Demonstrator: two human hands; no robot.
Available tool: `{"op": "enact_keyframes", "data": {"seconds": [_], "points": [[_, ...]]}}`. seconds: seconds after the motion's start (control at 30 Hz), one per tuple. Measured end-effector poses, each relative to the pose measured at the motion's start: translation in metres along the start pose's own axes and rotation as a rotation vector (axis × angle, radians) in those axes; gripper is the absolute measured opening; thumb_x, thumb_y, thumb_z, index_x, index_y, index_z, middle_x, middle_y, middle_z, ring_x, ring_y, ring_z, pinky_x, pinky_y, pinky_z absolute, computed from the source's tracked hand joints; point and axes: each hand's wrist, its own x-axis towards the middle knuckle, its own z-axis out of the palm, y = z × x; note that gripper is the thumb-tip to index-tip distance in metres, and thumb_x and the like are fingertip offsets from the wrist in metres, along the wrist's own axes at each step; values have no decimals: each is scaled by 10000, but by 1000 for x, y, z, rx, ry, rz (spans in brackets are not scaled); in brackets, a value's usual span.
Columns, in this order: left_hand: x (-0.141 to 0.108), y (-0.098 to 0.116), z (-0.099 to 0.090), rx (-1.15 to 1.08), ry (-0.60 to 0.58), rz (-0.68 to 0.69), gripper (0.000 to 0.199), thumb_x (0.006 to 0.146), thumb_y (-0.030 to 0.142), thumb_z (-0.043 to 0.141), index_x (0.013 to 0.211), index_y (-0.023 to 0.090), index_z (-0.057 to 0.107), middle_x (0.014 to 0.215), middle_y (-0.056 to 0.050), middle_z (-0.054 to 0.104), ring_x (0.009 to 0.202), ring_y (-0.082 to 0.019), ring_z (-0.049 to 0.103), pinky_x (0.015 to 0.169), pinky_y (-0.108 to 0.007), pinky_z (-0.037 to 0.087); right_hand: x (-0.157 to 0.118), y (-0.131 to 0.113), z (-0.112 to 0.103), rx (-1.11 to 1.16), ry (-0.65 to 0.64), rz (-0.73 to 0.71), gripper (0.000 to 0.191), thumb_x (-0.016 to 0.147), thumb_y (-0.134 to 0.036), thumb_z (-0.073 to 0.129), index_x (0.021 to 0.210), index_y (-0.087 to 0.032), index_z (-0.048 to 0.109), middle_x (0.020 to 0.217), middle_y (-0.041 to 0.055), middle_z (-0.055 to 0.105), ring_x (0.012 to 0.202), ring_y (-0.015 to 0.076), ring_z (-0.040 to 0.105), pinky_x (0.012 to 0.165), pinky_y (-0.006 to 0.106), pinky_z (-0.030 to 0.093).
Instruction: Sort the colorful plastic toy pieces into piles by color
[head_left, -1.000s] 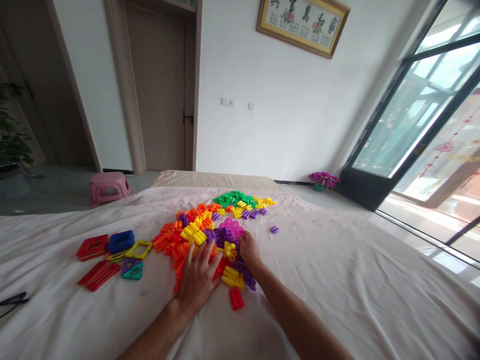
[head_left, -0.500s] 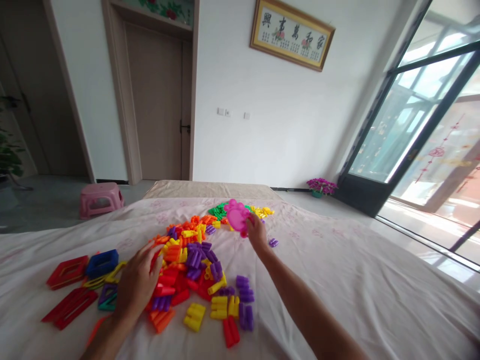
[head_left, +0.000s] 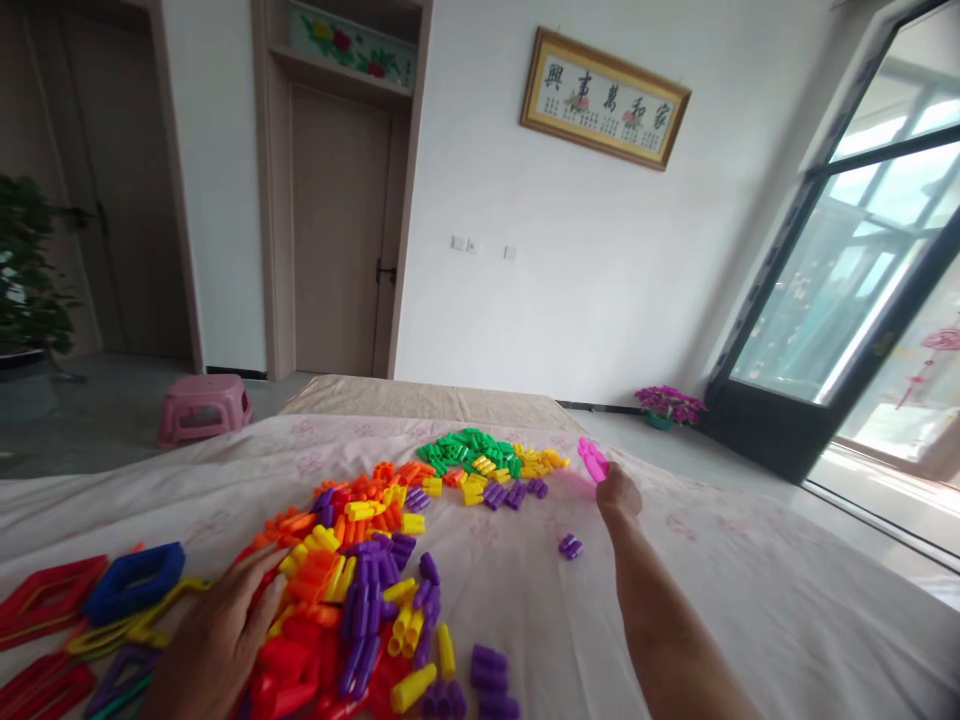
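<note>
My right hand (head_left: pixel 619 492) is closed on a flat pink plastic piece (head_left: pixel 592 459) with a scalloped edge, over the cloth's far right part. My left hand (head_left: pixel 225 630) rests at the left side of the pile, fingers slightly apart, touching red and yellow pieces; whether it grips one is hidden. The pile holds red (head_left: pixel 289 665), orange (head_left: pixel 311 575), yellow (head_left: pixel 412 688) and purple (head_left: pixel 365 600) tube-like blocks. Green blocks (head_left: pixel 469 450) lie at the far end, beside yellow ones (head_left: pixel 540 462). A single purple block (head_left: pixel 571 546) lies nearer me than my right hand.
Flat frames, one blue (head_left: pixel 135 583) and one red (head_left: pixel 52 597), lie at the left on the pale floral cloth (head_left: pixel 712 600). Beyond stand a pink stool (head_left: pixel 204 408), a potted plant (head_left: pixel 34 270) and magenta flowers (head_left: pixel 670 403) by the glass door.
My right hand has carried the pink piece to the right, away from the green blocks, which now show fully. The camera view has shifted. My left hand stays by the pile.
</note>
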Motion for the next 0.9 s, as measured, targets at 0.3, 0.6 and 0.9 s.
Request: {"op": "enact_keyframes", "data": {"seconds": [0.3,0.6,0.9], "points": [[2,11,-7,29,31,-22,330,920,391,458,1177,274,627,1139,-36,746,1047,-233,706,928,-377,574,30,-39,50,-72,-109,-232,470,870,-133,455,1286,-235,648,1158,144,702,1078,275,658,863,338,477],[4,12,-7,31,26,-7,326,943,390,439,1151,230,632,1155,-59,736,1074,-231,691,922,-389,567,3,-81,73,-59,-217,-523,353,941,-251,455,1195,-296,696,1104,38,740,1007,221,665,816,277,452],[3,13,-7,-4,-21,8,311,957,354,442,1174,211,612,1184,-73,708,1107,-235,660,961,-409,528,-94,-83,25,90,-394,-837,322,954,-345,456,1118,-295,729,990,21,762,907,214,682,792,265,450]]}}
